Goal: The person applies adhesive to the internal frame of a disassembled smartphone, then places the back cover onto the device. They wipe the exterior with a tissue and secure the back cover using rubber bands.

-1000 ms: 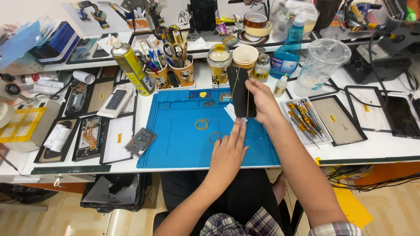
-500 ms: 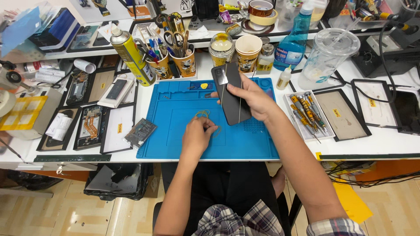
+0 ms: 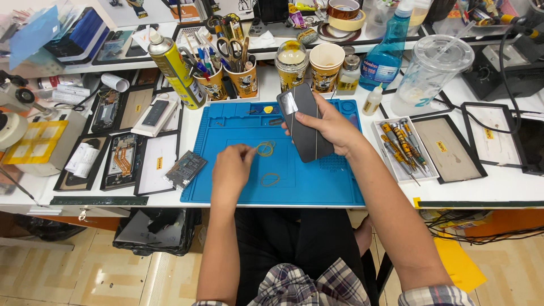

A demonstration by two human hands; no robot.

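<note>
Blue silicone covers the middle of a crowded repair bench, where a work mat (image 3: 317, 187) lies under both of a seated person's bare hands, seen from the head camera. The right hand (image 3: 331, 126) is closed around a dark smartphone (image 3: 305, 122), held tilted above the mat's upper half, thumb across its glossy back and a pale sticker showing near its top end. The left hand (image 3: 231, 167) hovers low over the mat with fingers loosely curled, its fingertips pinched at or just beside a yellow rubber band (image 3: 264, 149); whether they grip it cannot be told. A second rubber band (image 3: 270, 179) lies flat on the mat just below, apart from both hands.

Behind the phone stand a tin can (image 3: 292, 65) and a paper cup (image 3: 327, 67), side by side at the mat's far edge, with a blue spray bottle (image 3: 386, 56) and a clear lidded plastic cup (image 3: 429, 73) further right. 2 pen cups (image 3: 229, 79) packed with scissors and tools and a tilted yellow aerosol can (image 3: 175, 71) crowd the far left corner of the mat. A white tray of small screwdrivers (image 3: 402, 148) sits just right of the mat, near the right forearm. On the left, a small circuit board (image 3: 185, 169) rests at the mat's edge, beside black trays (image 3: 122, 158) holding opened phone parts. Rolls of tape (image 3: 344, 14) sit on the shelf above.
</note>
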